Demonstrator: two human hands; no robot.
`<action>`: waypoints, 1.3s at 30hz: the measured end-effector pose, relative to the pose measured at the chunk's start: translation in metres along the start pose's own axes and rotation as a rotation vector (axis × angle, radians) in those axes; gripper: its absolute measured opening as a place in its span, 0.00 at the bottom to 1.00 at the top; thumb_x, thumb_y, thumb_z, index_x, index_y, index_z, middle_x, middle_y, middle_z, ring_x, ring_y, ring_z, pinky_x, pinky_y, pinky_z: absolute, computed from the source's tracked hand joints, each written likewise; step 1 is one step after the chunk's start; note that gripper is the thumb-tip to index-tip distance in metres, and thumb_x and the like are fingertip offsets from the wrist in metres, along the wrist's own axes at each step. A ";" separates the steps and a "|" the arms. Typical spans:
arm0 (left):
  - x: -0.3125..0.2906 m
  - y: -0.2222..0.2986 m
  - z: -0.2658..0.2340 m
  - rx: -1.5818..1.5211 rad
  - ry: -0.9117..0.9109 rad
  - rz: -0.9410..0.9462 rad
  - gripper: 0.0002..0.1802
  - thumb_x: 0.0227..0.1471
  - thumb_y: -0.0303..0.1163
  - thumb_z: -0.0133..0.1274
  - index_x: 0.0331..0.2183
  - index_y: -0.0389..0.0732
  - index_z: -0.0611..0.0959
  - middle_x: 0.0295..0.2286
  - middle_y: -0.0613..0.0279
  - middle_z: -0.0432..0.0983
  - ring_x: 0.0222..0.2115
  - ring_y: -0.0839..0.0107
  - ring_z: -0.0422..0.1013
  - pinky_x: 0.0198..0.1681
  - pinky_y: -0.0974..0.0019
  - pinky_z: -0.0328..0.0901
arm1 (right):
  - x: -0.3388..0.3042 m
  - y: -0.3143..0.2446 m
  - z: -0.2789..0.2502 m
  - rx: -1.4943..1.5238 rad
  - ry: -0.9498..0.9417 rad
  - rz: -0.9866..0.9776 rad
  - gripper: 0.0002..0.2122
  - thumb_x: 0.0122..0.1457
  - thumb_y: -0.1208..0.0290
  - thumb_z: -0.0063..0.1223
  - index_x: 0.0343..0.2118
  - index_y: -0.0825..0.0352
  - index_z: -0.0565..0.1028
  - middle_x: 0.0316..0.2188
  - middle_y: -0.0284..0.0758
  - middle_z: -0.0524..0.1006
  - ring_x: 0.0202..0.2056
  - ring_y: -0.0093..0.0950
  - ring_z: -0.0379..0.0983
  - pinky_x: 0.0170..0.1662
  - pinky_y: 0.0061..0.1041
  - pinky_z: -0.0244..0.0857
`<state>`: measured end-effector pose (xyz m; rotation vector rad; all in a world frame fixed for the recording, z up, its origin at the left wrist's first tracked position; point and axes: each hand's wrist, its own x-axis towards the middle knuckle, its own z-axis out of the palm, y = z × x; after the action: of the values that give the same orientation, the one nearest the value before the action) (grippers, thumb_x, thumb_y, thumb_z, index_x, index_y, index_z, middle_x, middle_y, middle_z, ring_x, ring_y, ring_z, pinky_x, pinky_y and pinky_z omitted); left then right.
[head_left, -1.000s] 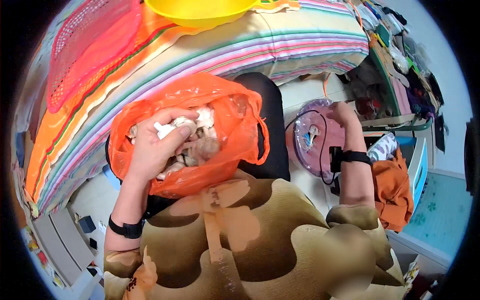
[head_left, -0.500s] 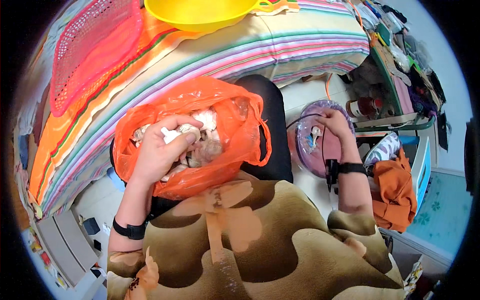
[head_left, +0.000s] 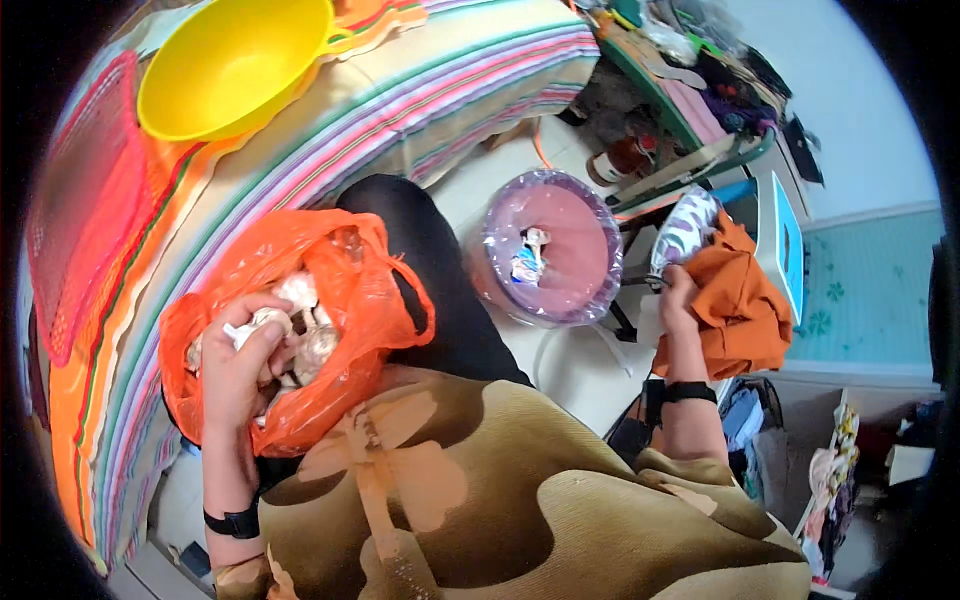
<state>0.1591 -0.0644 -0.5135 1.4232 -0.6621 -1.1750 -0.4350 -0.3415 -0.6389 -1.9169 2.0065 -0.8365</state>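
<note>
My left hand [head_left: 245, 355] is closed on a white garlic bulb [head_left: 268, 322], over an open orange plastic bag [head_left: 345, 400]. More garlic bulbs [head_left: 318, 345] lie inside the bag, which rests on my lap. My right hand [head_left: 680, 298] is out to the right, its fingers closed on a thin black cable [head_left: 655, 281], of which only a short piece shows. Beside that hand hangs an orange cloth [head_left: 740, 305].
A round pink bin [head_left: 580, 235] with a clear liner stands on the floor, a few scraps inside. A yellow basin [head_left: 230, 75] and a pink mesh basket [head_left: 85, 230] sit on the striped bedcover [head_left: 470, 85]. A cluttered green-edged table [head_left: 660, 90] stands far right.
My view has turned right. My right hand has moved with the cable from above the bin to beside the orange cloth. My left hand still holds the garlic bulb over the bag.
</note>
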 end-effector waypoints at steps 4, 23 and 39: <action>0.004 0.000 0.004 0.009 -0.030 -0.009 0.09 0.52 0.26 0.51 0.37 0.36 0.79 0.22 0.70 0.72 0.16 0.86 0.63 0.23 0.81 0.63 | -0.023 -0.052 0.008 -0.714 -0.140 -0.358 0.16 0.44 0.81 0.48 0.39 0.67 0.76 0.37 0.39 0.75 0.43 0.40 0.70 0.48 0.37 0.63; 0.000 0.001 -0.002 -0.040 -0.047 -0.013 0.08 0.51 0.24 0.50 0.36 0.36 0.79 0.27 0.68 0.74 0.18 0.86 0.65 0.25 0.82 0.65 | 0.025 -0.035 -0.027 -1.207 -0.667 -0.123 0.14 0.52 0.66 0.49 0.42 0.56 0.79 0.39 0.42 0.78 0.42 0.41 0.75 0.46 0.39 0.67; 0.005 0.006 -0.010 -0.023 -0.067 -0.009 0.08 0.51 0.25 0.51 0.36 0.36 0.79 0.22 0.64 0.75 0.17 0.86 0.63 0.19 0.81 0.56 | -0.083 -0.132 -0.064 -1.093 -1.086 -0.101 0.18 0.49 0.58 0.54 0.34 0.70 0.79 0.34 0.50 0.78 0.37 0.47 0.75 0.43 0.39 0.69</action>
<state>0.1716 -0.0667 -0.5102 1.3738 -0.6864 -1.2382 -0.3506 -0.2423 -0.5322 -2.0923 1.6218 1.3420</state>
